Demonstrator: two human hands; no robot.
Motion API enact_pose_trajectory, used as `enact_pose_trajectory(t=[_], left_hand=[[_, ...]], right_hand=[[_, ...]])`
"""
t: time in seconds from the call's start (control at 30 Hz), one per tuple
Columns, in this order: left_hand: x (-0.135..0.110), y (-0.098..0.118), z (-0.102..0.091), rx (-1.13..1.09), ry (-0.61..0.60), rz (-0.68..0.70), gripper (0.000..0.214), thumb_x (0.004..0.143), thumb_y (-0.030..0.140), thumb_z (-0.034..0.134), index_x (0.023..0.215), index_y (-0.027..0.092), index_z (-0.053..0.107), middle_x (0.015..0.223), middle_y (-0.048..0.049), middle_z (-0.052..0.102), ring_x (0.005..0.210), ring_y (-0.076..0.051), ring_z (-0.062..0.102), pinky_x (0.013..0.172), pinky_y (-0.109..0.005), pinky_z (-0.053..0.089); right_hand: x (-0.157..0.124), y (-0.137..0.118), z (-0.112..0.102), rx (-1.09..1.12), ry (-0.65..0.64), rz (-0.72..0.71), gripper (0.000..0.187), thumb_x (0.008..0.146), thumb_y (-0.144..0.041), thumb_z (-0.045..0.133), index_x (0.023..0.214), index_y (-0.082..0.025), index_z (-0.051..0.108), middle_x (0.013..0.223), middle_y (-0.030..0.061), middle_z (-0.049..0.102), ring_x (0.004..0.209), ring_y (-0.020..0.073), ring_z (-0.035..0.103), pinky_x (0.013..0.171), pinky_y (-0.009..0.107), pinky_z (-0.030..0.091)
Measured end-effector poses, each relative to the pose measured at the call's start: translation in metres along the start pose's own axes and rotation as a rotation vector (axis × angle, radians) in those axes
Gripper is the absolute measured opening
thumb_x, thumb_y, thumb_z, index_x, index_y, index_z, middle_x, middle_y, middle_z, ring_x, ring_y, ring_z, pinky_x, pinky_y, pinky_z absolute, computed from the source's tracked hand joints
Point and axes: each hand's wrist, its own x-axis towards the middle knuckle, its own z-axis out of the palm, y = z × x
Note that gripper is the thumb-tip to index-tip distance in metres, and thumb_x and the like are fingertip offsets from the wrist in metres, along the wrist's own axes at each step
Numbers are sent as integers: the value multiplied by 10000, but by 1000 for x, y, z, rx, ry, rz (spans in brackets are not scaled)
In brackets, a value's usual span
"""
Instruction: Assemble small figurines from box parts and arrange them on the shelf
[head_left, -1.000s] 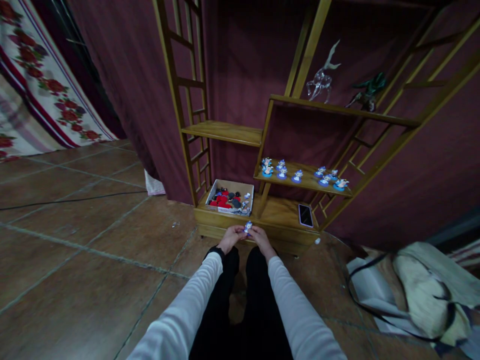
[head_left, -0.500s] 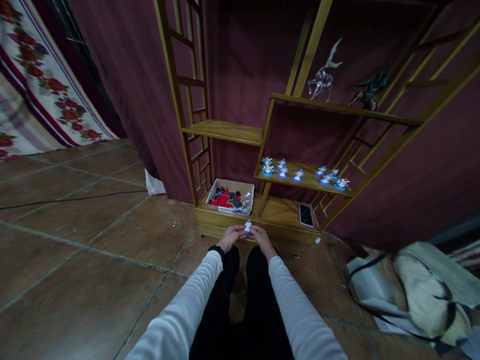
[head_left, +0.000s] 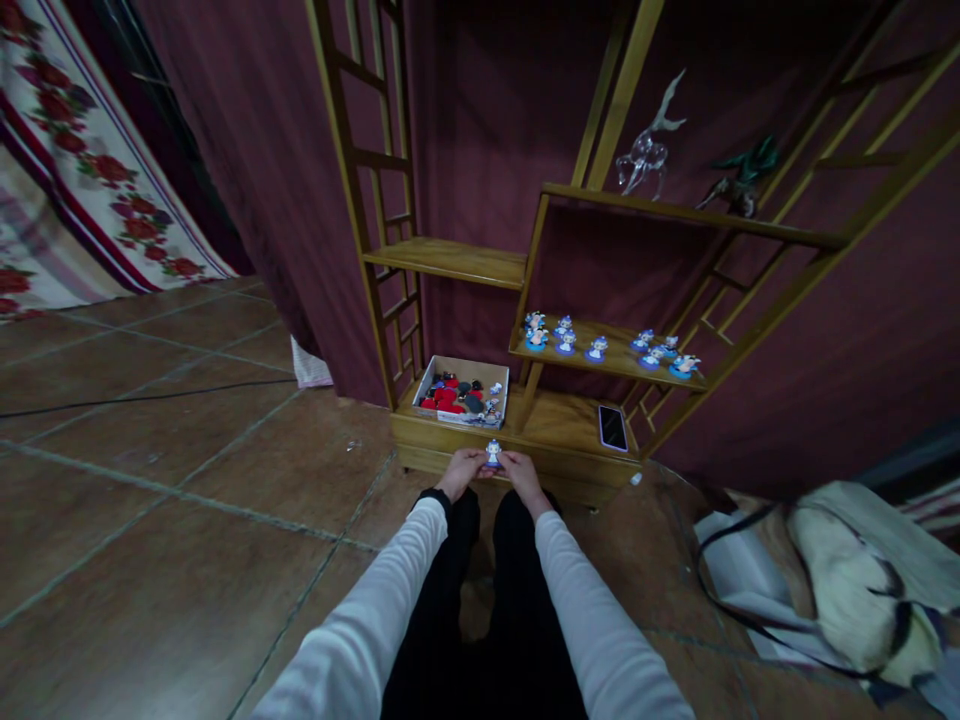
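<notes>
Between my two hands, in front of the low shelf, is a small white and blue-purple figurine [head_left: 493, 453], held upright. My left hand [head_left: 463, 473] grips it from the left, and my right hand [head_left: 522, 474] from the right, both with fingers closed at its base. Just beyond them a shallow cardboard box [head_left: 489, 420] holds red and dark pieces and a few little figures. Several similar figurines stand on the middle shelf [head_left: 619, 365], among them one with a purple base [head_left: 596, 348] and one with a blue base [head_left: 683, 367].
A phone [head_left: 612, 428] lies on the lower shelf at the right. Higher up stand a clear deer ornament [head_left: 643, 160] and a dark green sculpture [head_left: 742, 180]. A pale bag [head_left: 840, 575] with a black strap lies on the tiled floor, right. A cable [head_left: 150, 399] runs at left.
The figurine has shifted very slightly to the left between my hands. Both hands keep their hold in nearly the same place.
</notes>
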Motion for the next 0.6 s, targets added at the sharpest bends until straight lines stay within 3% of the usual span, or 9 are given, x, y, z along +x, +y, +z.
enact_pose_trajectory(t=[0.6], left_hand=[[-2, -1, 0, 35, -26, -9, 137, 713, 193, 629, 781, 75, 650, 665, -86, 674, 632, -156, 646, 613, -254, 532]], right_hand=[[-8, -12, -3, -76, 0, -22, 304, 680, -417, 545, 822, -194, 695, 769, 29, 688, 795, 211, 621, 735, 332, 484]])
